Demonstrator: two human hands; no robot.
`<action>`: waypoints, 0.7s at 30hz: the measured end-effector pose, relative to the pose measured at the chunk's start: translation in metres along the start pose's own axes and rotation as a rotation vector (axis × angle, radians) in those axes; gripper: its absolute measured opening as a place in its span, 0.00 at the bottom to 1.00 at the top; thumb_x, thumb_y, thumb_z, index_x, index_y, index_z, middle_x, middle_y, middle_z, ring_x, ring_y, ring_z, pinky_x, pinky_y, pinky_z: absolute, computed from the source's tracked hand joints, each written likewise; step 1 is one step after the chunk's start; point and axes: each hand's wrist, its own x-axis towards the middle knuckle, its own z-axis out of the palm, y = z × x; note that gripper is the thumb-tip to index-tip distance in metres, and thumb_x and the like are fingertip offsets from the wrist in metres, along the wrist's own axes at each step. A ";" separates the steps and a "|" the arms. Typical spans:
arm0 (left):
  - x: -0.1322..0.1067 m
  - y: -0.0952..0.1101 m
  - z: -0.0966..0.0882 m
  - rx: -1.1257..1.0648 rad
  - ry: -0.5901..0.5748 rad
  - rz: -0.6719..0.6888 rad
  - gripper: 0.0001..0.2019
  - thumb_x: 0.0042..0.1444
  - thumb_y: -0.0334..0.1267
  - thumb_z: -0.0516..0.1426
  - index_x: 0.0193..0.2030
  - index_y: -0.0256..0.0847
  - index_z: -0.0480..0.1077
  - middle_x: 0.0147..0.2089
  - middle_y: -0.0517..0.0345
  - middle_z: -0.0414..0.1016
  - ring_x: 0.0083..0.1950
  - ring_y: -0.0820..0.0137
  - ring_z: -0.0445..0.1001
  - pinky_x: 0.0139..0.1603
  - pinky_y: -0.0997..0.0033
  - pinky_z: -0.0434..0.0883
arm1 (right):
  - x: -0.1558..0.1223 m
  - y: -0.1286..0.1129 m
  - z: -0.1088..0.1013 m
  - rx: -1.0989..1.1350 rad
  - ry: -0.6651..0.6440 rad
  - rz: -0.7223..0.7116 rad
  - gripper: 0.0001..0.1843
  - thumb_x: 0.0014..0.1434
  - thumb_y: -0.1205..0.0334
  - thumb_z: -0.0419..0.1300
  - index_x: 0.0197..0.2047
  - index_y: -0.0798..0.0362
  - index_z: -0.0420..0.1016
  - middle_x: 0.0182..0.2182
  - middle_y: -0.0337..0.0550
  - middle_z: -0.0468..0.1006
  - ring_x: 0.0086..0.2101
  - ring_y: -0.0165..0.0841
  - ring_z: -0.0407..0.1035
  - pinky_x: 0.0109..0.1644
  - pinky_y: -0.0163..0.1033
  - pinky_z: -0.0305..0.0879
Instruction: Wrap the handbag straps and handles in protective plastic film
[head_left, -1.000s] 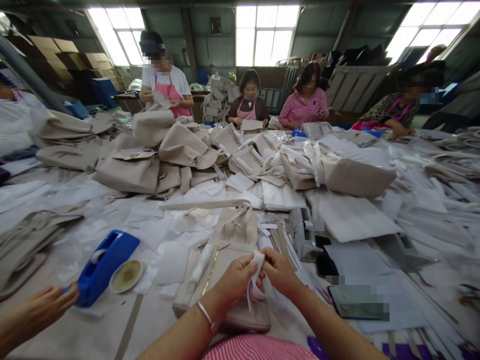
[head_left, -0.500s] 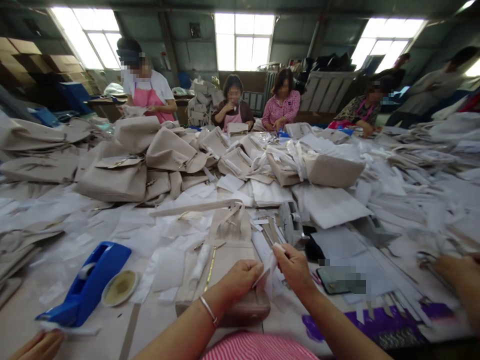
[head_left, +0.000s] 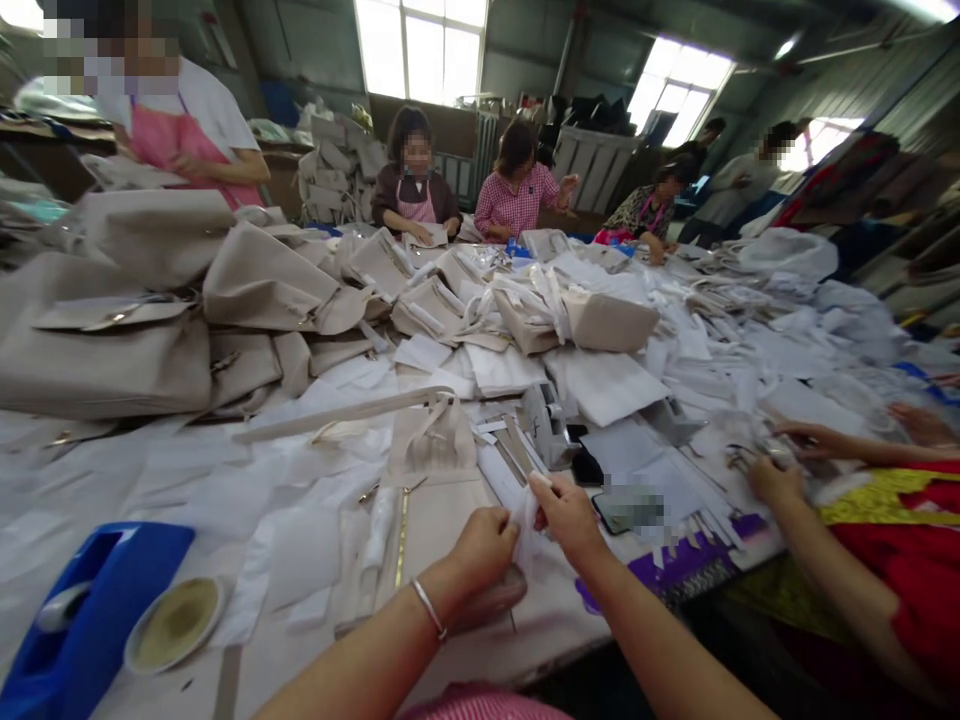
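My left hand [head_left: 484,545] and my right hand [head_left: 571,515] meet over the near edge of the table, both pinching a strip of thin white wrapping paper [head_left: 527,518] that hangs between them. Under my left hand lies a flat beige handbag [head_left: 420,520] with a gold metal bar and its handles pointing away from me. A silver bangle sits on my left wrist.
A blue tape dispenser [head_left: 82,610] and a round tin lid [head_left: 174,622] lie at the near left. Piles of beige bags [head_left: 247,290] and white paper cover the table. A second tape dispenser [head_left: 546,425] stands beyond my hands. A neighbour's hands [head_left: 780,470] work at the right; several people sit opposite.
The view has swung to the right, bringing the neighbour in red and yellow into sight. My hands keep hold of the white paper and have drawn closer together over the bag.
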 end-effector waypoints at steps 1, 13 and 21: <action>0.000 -0.001 -0.001 -0.002 0.001 0.003 0.10 0.52 0.36 0.52 0.27 0.35 0.73 0.26 0.58 0.72 0.29 0.70 0.65 0.30 0.72 0.59 | -0.003 0.005 -0.003 0.093 -0.075 0.017 0.24 0.57 0.40 0.57 0.33 0.55 0.74 0.18 0.35 0.68 0.21 0.31 0.65 0.26 0.36 0.63; -0.009 0.000 0.002 -0.159 -0.003 0.032 0.14 0.53 0.38 0.54 0.38 0.31 0.78 0.31 0.55 0.76 0.29 0.71 0.68 0.31 0.73 0.65 | -0.004 0.016 -0.004 0.033 -0.459 -0.149 0.12 0.54 0.57 0.63 0.38 0.55 0.78 0.32 0.41 0.78 0.34 0.35 0.69 0.39 0.38 0.65; -0.015 0.018 0.028 0.003 0.232 0.033 0.13 0.56 0.41 0.53 0.30 0.34 0.75 0.28 0.57 0.72 0.31 0.71 0.63 0.32 0.74 0.62 | 0.012 0.048 -0.006 -0.060 -0.334 -0.260 0.12 0.58 0.56 0.58 0.35 0.57 0.75 0.29 0.43 0.76 0.30 0.35 0.68 0.35 0.37 0.64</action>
